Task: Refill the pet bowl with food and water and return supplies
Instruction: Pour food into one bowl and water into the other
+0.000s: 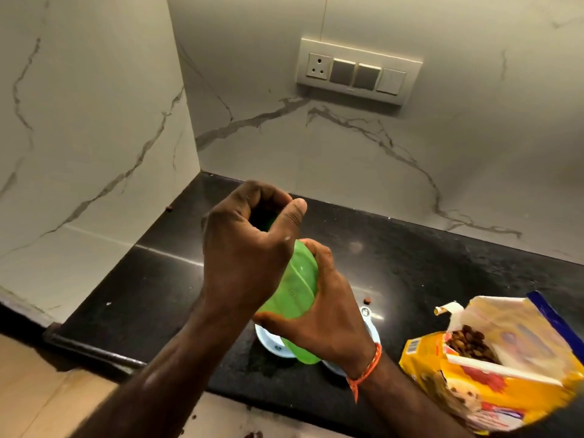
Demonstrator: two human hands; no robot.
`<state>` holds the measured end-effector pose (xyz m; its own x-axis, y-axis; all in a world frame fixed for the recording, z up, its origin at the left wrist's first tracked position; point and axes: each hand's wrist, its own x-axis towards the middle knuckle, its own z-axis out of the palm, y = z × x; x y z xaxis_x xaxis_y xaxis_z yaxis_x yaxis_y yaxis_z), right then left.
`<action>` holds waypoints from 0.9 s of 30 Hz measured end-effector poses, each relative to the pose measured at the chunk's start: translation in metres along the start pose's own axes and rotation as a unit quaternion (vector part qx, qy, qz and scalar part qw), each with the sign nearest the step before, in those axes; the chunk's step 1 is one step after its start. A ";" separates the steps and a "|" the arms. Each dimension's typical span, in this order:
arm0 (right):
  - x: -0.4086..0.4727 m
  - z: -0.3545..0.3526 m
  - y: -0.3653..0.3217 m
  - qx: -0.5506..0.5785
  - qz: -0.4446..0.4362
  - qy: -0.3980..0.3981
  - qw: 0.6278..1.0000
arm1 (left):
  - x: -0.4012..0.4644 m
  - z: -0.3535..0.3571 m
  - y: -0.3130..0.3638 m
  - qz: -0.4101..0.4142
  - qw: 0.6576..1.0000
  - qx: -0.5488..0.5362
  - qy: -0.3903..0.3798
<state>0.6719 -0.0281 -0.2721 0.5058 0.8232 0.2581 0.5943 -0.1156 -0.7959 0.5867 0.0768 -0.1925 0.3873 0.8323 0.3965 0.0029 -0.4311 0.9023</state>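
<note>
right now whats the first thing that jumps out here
The green bottle at centre, gripped by the right hand while the left hand curls round its top, above a white pet bowl. At lower right, an open yellow food bag shows kibble on the black counter.

Counter open behind – food bag blocks right

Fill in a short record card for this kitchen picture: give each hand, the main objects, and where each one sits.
left hand: fingers curled round the top of the green bottle
right hand: grips the bottle's body
green bottle: tilted, held above the white pet bowl
white pet bowl: on the black counter, mostly hidden
pet food bag: open, kibble showing, at the right
stray kibble: on the counter
</note>
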 end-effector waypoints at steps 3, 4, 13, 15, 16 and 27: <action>-0.005 -0.008 -0.001 -0.021 0.016 0.019 0.999 | -0.004 -0.001 0.004 -0.033 0.997 0.035 -0.058; -0.006 -0.012 0.000 -0.021 0.020 0.024 0.999 | -0.005 -0.005 0.007 -0.040 0.992 0.045 -0.113; -0.023 -0.033 -0.001 -0.069 0.020 0.038 0.997 | 0.004 -0.041 0.020 0.016 0.951 0.150 -0.271; -0.026 -0.037 -0.003 -0.090 0.012 0.026 0.996 | 0.000 -0.032 0.021 0.020 0.954 0.226 -0.194; -0.027 -0.038 -0.003 -0.096 0.009 0.021 0.995 | -0.003 -0.026 0.021 0.028 0.955 0.253 -0.155; -0.033 -0.064 0.015 -0.044 0.049 0.059 0.996 | -0.001 -0.048 0.032 0.033 0.840 -0.006 -0.542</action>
<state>0.7039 -0.0925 -0.2578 0.6303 0.7355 0.2484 0.5885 -0.2441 -0.7708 0.5427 0.0789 -0.1562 0.9979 -0.0024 0.0647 -0.0588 -0.4544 0.8889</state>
